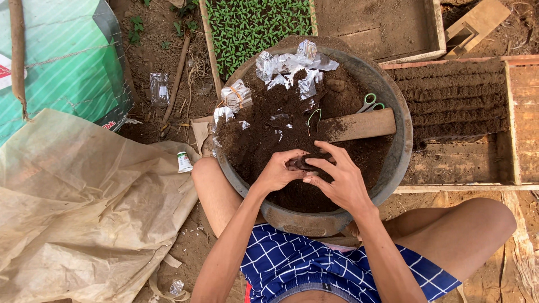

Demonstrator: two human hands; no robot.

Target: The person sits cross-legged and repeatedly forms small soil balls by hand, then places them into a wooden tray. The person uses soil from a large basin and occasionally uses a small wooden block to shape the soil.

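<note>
Hands pressing soil over the basin

Left hand (278, 171) and right hand (337, 177) are gripping a dark soil clump (307, 161) — crumpled silver packets (292, 70) are lying at the basin's (393, 106) far rim.

Dark, crumbly, matt soil (269, 140) is seen under the hands; a rough wooden board (356, 125) beyond them, near crinkled glossy foil (292, 70)

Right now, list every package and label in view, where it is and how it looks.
Large sack: top left, green and white, striped.
Small bottle: on the ground left of the basin, white with green label.
Clear wrapper: on the soil, upper left.
Crumpled silver packets: on the basin's far soil.
</note>
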